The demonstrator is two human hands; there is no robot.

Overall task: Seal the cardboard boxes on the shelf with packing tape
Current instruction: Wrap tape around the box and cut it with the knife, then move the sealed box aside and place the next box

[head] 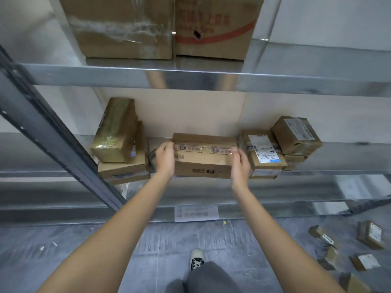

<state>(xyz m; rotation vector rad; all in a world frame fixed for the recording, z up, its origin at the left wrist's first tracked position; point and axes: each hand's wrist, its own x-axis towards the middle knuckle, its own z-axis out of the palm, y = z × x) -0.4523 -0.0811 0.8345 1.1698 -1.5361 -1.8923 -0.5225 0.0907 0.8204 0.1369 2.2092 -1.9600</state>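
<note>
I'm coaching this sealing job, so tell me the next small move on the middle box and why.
Probably press the tape strip flat along the top of the middle box, then fold its ends down the sides. The left hand and right hand grip the box's two ends where the strip stops, and its surface looks wrinkled and shiny rather than smoothed.

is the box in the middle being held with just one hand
No, the left hand grips one end of the middle box and the right hand grips the other.

So that's two big boxes [165,28] on the top shelf [296,81]. Middle shelf has roughly seven smaller boxes [203,155], plus about six parcels [370,234] on the floor [84,240] at right.
</note>
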